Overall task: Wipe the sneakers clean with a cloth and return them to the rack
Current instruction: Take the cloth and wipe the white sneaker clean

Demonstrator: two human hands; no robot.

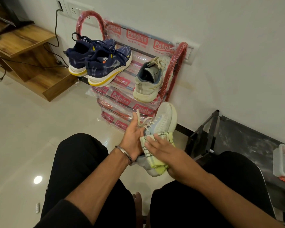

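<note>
Yellow cloth (156, 150) under right hand (164, 150), on sneaker (163, 122)

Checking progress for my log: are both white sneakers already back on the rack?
No: one white sneaker sits on the rack; the left hand holds the other.

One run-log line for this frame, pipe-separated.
phase: wiping | left hand: holds white sneaker | right hand: presses cloth on it | rack: navy pair, other white sneaker
</note>
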